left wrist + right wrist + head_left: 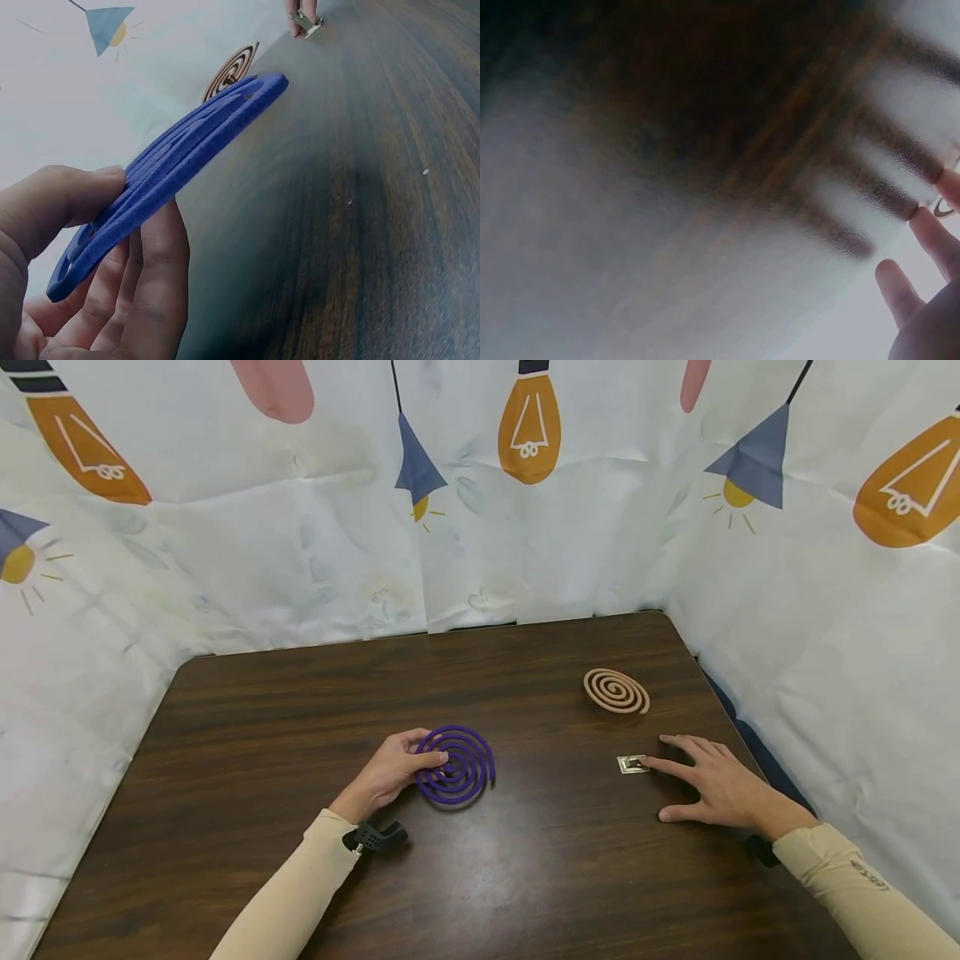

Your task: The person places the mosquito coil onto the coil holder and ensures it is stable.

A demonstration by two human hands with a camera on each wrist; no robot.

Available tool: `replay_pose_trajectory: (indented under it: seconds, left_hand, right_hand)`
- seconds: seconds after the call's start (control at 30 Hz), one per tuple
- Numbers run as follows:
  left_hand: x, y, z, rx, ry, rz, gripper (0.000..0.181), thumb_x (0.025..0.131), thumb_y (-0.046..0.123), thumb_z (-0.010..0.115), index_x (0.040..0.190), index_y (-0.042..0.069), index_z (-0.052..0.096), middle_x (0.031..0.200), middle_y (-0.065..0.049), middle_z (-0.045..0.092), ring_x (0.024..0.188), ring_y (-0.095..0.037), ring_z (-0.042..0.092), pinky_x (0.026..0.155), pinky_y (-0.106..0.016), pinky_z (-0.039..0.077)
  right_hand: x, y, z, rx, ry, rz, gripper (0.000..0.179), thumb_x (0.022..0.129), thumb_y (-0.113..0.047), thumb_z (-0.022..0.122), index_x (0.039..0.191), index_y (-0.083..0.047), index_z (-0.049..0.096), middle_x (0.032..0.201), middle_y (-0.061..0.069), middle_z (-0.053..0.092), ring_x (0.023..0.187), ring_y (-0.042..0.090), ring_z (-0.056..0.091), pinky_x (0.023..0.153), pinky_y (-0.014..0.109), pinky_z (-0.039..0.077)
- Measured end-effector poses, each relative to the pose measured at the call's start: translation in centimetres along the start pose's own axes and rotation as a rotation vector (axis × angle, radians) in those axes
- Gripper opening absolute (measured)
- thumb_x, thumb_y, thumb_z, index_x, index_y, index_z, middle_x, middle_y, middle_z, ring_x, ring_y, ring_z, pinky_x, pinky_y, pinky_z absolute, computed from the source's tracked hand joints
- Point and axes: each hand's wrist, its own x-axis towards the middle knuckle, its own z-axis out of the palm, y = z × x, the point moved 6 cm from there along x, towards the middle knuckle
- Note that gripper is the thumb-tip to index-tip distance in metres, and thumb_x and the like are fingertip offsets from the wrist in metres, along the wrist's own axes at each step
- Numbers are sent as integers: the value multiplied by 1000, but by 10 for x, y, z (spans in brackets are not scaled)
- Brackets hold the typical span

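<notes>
White cloth curtain with printed lamps and bulbs (300,568): creased, matt fabric beyond both hands; no part in the work.
Dark-brown wood-grain table (247,718): smooth, slightly glossy, beneath both hands.
Right hand (723,789): fingers spread and nearly straight, its index fingertip touching the metal piece.
Left hand (390,768): grips the purple coil, thumb on top, fingers below.
Purple spiral coil (161,184): held at the left hand's fingertips, bluer in the left wrist view; thin, flat, slightly rough, with open gaps between its rings. Picking up looks done; it and the metal piece are well apart, so bringing them together seems undone.
Tan spiral coil (616,691): beyond the right hand, untouched; matt, and whether flat or propped cannot be told.
Small shiny rectangular metal piece (632,765): at the right index fingertip, thin-sheeted, with a raised part; apparently unused so far.
</notes>
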Motion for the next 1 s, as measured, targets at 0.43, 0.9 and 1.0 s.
replay_pose_trajectory:
  seconds: [0.43,0.9,1.0]
  left_hand:
    - [10,-2,14,-9,-14,5,44,95,6,72,133,-7,52,88,5,76,75,-6,74,68,-20,63]
    - [24,-8,39,-20,-24,-4,44,93,6,73,132,-6,55,86,4,76,73,-7,73,65,-21,62]
    - [25,-5,43,-19,-34,6,46,94,6,73,134,-6,55,86,5,76,74,-7,73,66,-21,62]
  right_hand:
    - [1,2,-2,-12,5,5,81,82,-78,67,153,-46,46,159,14,43,141,43,44,105,70,37]
    - [0,-1,2,0,-12,11,81,82,-80,64,154,-46,45,159,13,42,143,40,43,106,69,38]
    - [0,-2,1,-4,-5,11,81,82,-80,65,153,-45,46,159,13,43,142,40,43,106,68,38]
